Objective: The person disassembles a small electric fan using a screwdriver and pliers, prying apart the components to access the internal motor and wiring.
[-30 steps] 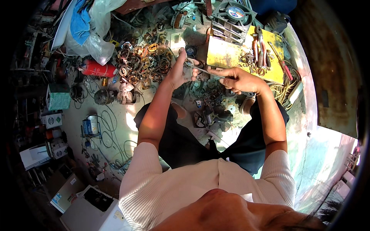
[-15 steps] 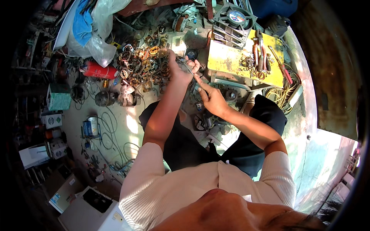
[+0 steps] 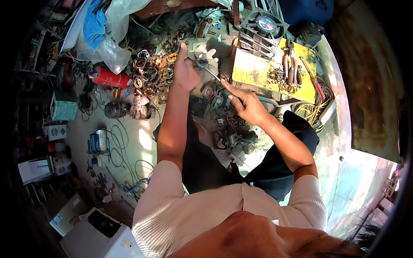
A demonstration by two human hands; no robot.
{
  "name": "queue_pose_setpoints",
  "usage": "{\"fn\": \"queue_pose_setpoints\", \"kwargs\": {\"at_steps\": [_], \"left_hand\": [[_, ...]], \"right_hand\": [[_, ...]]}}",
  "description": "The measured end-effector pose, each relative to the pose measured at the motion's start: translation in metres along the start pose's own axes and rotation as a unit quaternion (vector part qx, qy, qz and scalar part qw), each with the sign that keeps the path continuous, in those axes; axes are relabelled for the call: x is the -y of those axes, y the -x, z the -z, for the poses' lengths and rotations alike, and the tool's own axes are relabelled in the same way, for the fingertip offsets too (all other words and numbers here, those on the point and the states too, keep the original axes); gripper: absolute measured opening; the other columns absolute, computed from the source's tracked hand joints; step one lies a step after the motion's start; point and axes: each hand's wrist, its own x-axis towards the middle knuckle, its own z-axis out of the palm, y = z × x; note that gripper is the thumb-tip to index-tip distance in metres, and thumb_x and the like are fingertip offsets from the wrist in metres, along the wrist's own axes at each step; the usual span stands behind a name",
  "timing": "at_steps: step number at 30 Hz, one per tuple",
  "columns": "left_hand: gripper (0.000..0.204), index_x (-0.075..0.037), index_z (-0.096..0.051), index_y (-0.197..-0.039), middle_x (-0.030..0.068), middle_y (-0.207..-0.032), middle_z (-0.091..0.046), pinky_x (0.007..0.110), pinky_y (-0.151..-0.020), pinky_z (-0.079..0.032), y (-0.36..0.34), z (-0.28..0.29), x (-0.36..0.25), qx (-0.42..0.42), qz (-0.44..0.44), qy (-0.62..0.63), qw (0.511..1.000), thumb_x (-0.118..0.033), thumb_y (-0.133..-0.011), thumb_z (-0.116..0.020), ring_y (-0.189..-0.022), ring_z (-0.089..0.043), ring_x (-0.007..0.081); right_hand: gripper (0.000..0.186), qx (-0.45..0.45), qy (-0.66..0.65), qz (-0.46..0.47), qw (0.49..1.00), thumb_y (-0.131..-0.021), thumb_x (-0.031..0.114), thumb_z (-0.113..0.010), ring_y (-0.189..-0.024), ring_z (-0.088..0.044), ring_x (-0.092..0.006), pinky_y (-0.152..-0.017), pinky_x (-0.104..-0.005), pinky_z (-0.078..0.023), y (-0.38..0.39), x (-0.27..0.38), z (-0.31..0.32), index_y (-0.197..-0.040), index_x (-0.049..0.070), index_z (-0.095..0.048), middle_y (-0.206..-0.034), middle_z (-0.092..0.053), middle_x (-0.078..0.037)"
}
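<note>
My left hand [image 3: 187, 71] is raised at the upper middle, thumb apart and fingers loosely spread. A small dark round metal piece [image 3: 201, 62] at the end of a thin metal tool [image 3: 213, 74] is right by its fingers; whether they touch is hard to tell. My right hand [image 3: 243, 103] grips the other end of the tool, index finger stretched along it. Beneath and behind my hands lies a heap of copper-wound motor parts [image 3: 150, 73] and dark metal parts [image 3: 228, 116].
A yellow board [image 3: 254, 71] at the right bears pliers [image 3: 291, 64], a red-handled tool [image 3: 318, 88] and small parts, with a fan [image 3: 260, 32] behind. Coiled cable [image 3: 312, 114] lies beside it. A red cylinder [image 3: 109, 78], plastic bags [image 3: 116, 51] and loose cords [image 3: 122, 150] are at the left.
My left hand has moved up and left, its fingers loosening. My right hand has swung down and inward, still on the tool, which now slants more steeply.
</note>
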Motion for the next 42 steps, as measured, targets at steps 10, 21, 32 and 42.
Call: {"fn": "queue_pose_setpoints", "kwargs": {"at_steps": [10, 21, 32, 42], "left_hand": [[0.061, 0.001, -0.064, -0.107, 0.0144, -0.1, -0.062, 0.053, -0.09, -0.044, -0.003, 0.007, 0.007, 0.112, 0.079, 0.213, 0.967, -0.058, -0.094, -0.054, -0.099, -0.058, 0.0316], [0.026, -0.013, -0.049, -0.073, 0.0019, -0.075, -0.053, 0.042, -0.068, -0.043, -0.009, 0.005, 0.023, -0.135, 0.001, 0.199, 0.971, -0.036, -0.084, -0.054, -0.068, -0.054, 0.0213], [0.026, -0.019, -0.042, -0.068, -0.0025, -0.068, -0.05, 0.036, -0.062, -0.036, -0.022, -0.004, 0.036, -0.277, -0.129, 0.196, 0.932, -0.038, -0.078, -0.058, -0.062, -0.047, 0.0148], [0.019, -0.011, -0.048, -0.078, 0.012, -0.091, -0.051, 0.047, -0.069, -0.039, -0.062, 0.015, 0.044, -0.26, -0.075, 0.342, 0.9, -0.029, -0.074, -0.047, -0.073, -0.046, 0.0267]], "right_hand": [[0.052, 0.063, 0.03, -0.014, 0.997, -0.099, 0.011, -0.054, -0.106, -0.06, -0.0443, -0.094, -0.0445, -0.049, -0.003, 0.016, 0.016, -0.148, 0.024, -0.046, -0.114, -0.065, -0.024], [0.05, 0.047, -0.078, -0.02, 0.996, -0.1, 0.01, -0.053, -0.133, -0.051, -0.0334, -0.111, -0.0379, -0.039, -0.002, -0.003, -0.006, -0.149, 0.019, -0.046, -0.14, -0.056, -0.019], [0.049, -0.013, -0.143, -0.06, 0.988, -0.102, 0.009, -0.05, -0.139, -0.047, -0.0265, -0.112, -0.0331, -0.036, -0.002, -0.004, -0.04, -0.15, 0.016, -0.045, -0.146, -0.053, -0.017], [0.05, -0.111, -0.207, -0.054, 0.971, -0.104, 0.011, -0.05, -0.123, -0.05, -0.013, -0.102, -0.0261, -0.038, -0.02, -0.011, -0.075, -0.153, 0.013, -0.039, -0.149, -0.051, -0.009]]}}
